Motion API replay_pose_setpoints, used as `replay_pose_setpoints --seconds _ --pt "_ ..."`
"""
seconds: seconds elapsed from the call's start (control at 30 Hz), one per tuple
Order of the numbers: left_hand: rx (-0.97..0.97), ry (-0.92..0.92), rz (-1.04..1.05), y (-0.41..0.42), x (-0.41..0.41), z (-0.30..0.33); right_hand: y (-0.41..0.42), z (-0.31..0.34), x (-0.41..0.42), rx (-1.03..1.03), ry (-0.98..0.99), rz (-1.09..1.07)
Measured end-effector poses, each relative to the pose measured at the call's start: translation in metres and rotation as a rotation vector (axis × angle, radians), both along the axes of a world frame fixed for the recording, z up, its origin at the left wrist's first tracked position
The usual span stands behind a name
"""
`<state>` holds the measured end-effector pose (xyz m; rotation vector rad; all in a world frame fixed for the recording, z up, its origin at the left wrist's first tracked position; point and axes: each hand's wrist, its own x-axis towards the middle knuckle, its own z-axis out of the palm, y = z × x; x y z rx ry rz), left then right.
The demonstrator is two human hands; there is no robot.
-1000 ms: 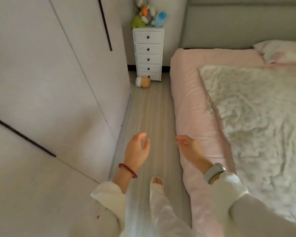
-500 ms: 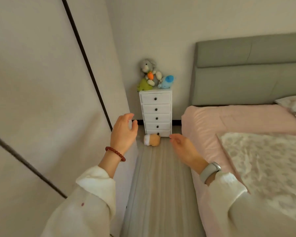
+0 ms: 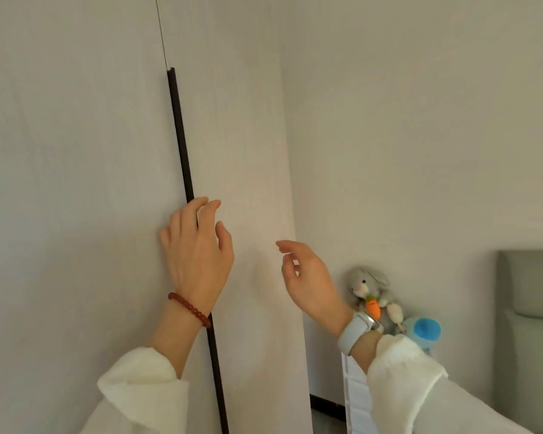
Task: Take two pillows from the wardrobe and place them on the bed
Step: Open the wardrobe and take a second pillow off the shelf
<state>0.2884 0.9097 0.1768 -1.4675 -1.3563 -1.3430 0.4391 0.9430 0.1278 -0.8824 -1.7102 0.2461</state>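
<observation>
Step in hand: opening the wardrobe [image 3: 76, 214]. Doors shut, so the pillows are not in view, presumably inside. Bed is only a grey headboard [image 3: 530, 308] at the right edge of the view.

Left hand [image 3: 195, 258] lies against the door front, fingers [image 3: 201, 203] loosely spread and curled at the black handle strip [image 3: 182, 145] that runs down the door's edge. Tips look hooked over the strip, but they may only be touching it; hard to tell from this angle. Holding nothing else. Right hand [image 3: 311, 283] hangs in the air just off the right door panel [image 3: 248, 151], fingers slack and parted, empty, not touching the door.

To do it well: get the left fingertips fully behind the strip, not on its face, then pull straight out from the door. The hinge side can't be read here, so test gently. Right hand should keep clear of the swing, ready to catch the door edge or reach in. Plush toys [image 3: 370, 292] on the white drawers [image 3: 355, 389] sit near the wardrobe's right corner; a wide swing could knock them.
</observation>
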Motion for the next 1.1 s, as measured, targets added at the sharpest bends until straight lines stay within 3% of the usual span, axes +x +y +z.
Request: replay_pose_setpoints --seconds 0.27,0.43,0.57,0.77,0.93,1.1 --pt "0.171 0.085 0.469 0.027 -0.016 -0.013 0.092 0.032 -0.074 0.525 -0.248 0.167" --pt "0.163 0.063 0.722 0.028 -0.014 -0.025 0.128 0.014 -0.097 0.659 -0.271 0.214" --pt "0.049 0.015 0.874 0.029 -0.004 -0.028 0.143 0.01 -0.099 0.731 -0.334 0.186" --pt "-0.071 -0.098 0.929 0.023 0.022 -0.028 0.139 0.016 -0.081 0.696 -0.459 0.256" --pt "-0.08 -0.209 0.878 0.015 0.053 -0.025 0.128 -0.001 -0.049 0.495 -0.445 0.582" --pt "0.033 -0.168 0.768 -0.019 0.092 -0.036 0.093 -0.046 -0.008 0.171 -0.24 0.962"
